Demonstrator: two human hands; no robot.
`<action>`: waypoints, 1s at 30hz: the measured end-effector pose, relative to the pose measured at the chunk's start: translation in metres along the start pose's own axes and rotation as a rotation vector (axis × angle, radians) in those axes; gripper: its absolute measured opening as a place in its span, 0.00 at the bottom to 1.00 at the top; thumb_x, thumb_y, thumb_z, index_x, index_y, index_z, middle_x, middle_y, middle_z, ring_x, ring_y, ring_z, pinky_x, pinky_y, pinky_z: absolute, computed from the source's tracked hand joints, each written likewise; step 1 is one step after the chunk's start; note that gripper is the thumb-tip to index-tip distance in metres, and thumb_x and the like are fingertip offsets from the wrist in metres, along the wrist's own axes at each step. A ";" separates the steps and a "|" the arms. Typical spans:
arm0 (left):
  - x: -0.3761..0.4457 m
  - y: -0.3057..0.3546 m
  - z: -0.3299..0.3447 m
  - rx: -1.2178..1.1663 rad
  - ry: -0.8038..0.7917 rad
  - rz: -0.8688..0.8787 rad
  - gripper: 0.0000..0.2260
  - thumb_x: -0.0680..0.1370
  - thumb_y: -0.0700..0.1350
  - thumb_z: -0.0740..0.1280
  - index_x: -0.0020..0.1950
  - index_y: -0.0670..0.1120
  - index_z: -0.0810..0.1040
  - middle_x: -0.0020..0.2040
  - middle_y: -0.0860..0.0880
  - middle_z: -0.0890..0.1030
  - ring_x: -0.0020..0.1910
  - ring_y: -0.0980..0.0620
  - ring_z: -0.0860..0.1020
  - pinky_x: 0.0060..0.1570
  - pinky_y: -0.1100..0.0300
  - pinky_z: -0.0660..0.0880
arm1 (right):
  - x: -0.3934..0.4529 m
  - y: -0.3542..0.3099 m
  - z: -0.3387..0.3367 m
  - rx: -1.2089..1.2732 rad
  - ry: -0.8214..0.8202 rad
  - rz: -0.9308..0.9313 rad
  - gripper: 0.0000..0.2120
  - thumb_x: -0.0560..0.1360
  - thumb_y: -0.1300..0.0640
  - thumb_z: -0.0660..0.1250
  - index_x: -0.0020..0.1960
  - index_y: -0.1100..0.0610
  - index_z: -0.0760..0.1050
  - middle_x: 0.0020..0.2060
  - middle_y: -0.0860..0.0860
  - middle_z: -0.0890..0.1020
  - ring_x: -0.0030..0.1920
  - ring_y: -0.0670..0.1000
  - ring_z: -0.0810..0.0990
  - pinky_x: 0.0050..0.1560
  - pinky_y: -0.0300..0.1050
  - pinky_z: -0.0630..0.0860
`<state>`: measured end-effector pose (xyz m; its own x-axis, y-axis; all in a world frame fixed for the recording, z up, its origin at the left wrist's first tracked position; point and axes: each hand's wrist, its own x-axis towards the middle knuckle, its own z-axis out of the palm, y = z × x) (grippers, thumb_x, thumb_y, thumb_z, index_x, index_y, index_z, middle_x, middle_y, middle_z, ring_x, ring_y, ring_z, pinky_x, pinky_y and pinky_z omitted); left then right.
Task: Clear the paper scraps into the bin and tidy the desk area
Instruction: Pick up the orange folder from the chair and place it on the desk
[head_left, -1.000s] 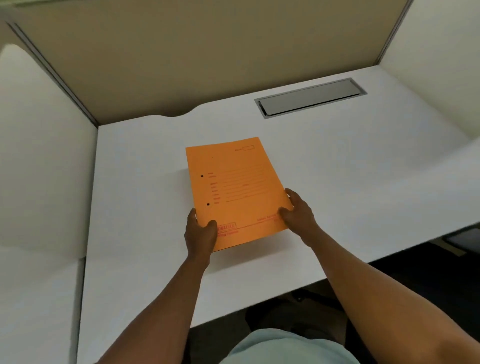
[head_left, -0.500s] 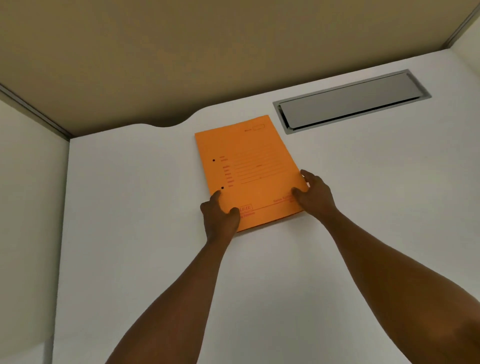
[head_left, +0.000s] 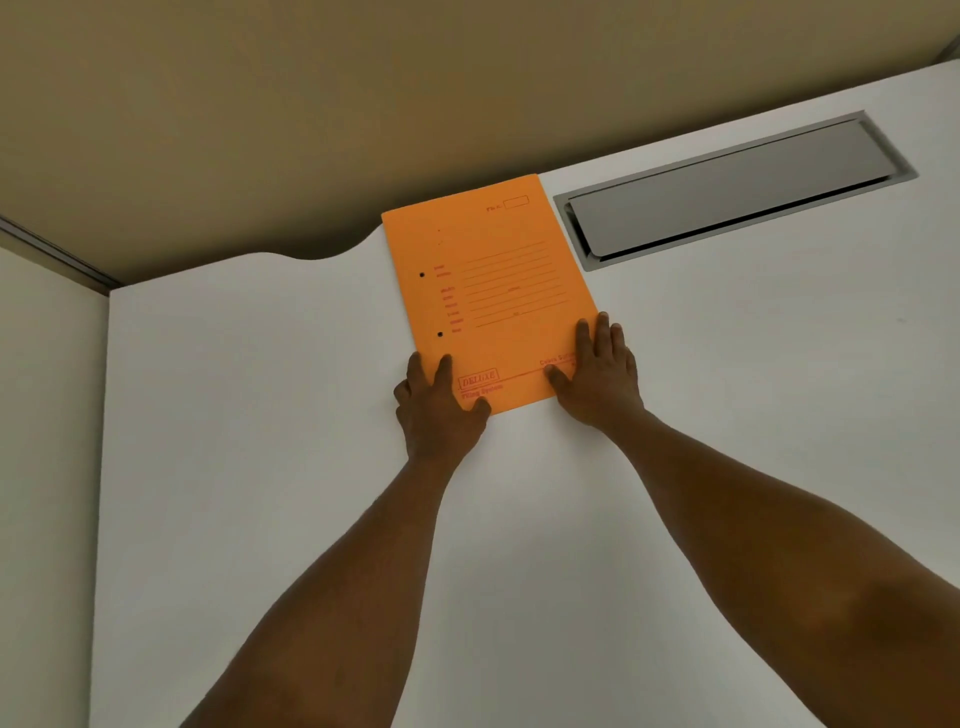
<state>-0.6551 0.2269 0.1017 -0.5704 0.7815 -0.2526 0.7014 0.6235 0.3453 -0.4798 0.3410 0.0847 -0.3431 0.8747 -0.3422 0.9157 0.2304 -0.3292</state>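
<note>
An orange file folder (head_left: 493, 270) with red print and two punch holes lies flat on the white desk (head_left: 249, 426), its far edge at the back of the desk. My left hand (head_left: 439, 410) grips the folder's near left corner, thumb on top and fingers along the left edge. My right hand (head_left: 600, 374) lies on the near right corner with fingers spread over the cover. No paper scraps and no bin are in view.
A grey metal cable flap (head_left: 727, 187) is set into the desk just right of the folder. A beige partition (head_left: 363, 104) closes the back, and a white side panel (head_left: 47, 415) stands at the left. The desk's back edge has a curved cut-out left of the folder.
Both hands have slid the folder away from me, from mid-desk to the back edge beside the cable flap. The view has moved forward over the desk.
</note>
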 end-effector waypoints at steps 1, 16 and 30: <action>0.002 -0.001 0.000 0.007 0.000 0.003 0.34 0.74 0.58 0.68 0.76 0.48 0.62 0.77 0.41 0.55 0.71 0.39 0.59 0.65 0.43 0.66 | 0.001 -0.001 0.001 0.000 0.001 0.007 0.40 0.79 0.37 0.53 0.78 0.56 0.38 0.78 0.57 0.39 0.77 0.60 0.38 0.75 0.59 0.43; -0.041 -0.014 -0.010 0.021 -0.129 0.015 0.35 0.78 0.62 0.60 0.79 0.48 0.51 0.80 0.42 0.50 0.76 0.39 0.54 0.70 0.40 0.61 | -0.049 0.001 -0.003 0.000 -0.010 -0.072 0.39 0.78 0.33 0.49 0.79 0.54 0.40 0.79 0.56 0.44 0.78 0.59 0.41 0.75 0.59 0.45; -0.209 -0.037 -0.061 0.187 -0.012 0.194 0.30 0.81 0.62 0.45 0.79 0.47 0.52 0.80 0.43 0.51 0.78 0.40 0.50 0.74 0.43 0.51 | -0.228 -0.010 -0.023 -0.069 0.098 -0.229 0.37 0.78 0.33 0.46 0.79 0.53 0.43 0.79 0.55 0.45 0.78 0.56 0.42 0.75 0.56 0.43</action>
<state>-0.5879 0.0395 0.1967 -0.4133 0.8864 -0.2086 0.8647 0.4539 0.2152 -0.4061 0.1495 0.1866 -0.5244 0.8327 -0.1777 0.8298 0.4529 -0.3262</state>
